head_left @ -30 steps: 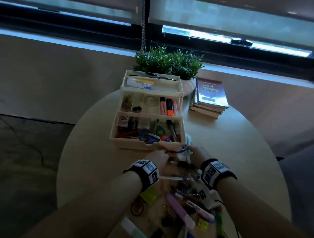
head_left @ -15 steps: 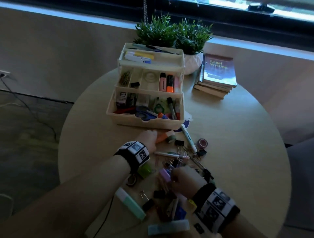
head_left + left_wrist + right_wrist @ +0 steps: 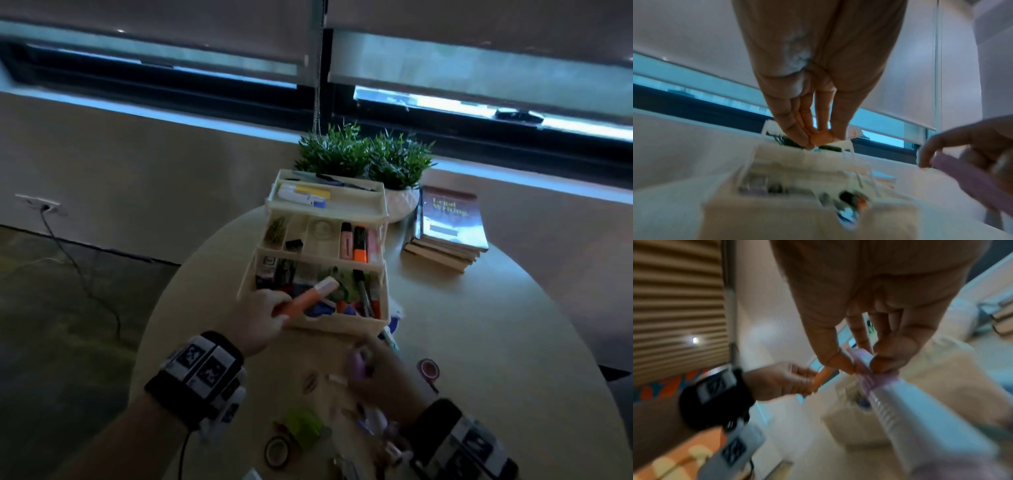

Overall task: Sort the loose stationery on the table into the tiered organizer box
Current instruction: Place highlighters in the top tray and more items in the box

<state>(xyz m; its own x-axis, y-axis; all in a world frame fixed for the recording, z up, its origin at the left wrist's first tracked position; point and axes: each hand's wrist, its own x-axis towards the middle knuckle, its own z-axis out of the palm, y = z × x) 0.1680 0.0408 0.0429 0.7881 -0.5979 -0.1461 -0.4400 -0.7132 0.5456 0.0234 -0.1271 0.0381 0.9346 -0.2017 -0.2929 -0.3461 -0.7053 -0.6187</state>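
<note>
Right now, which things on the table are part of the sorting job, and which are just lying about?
Job: organizer; orange highlighter held in left hand; purple highlighter held in right hand; loose tape rolls, clips.

Lying about: plant; books.

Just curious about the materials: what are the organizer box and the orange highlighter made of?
Organizer box: probably plastic, cream and slightly translucent, with thin moulded walls and dividers. Orange highlighter, held by the left hand: probably plastic too, smooth matte barrel with a paler cap.
</note>
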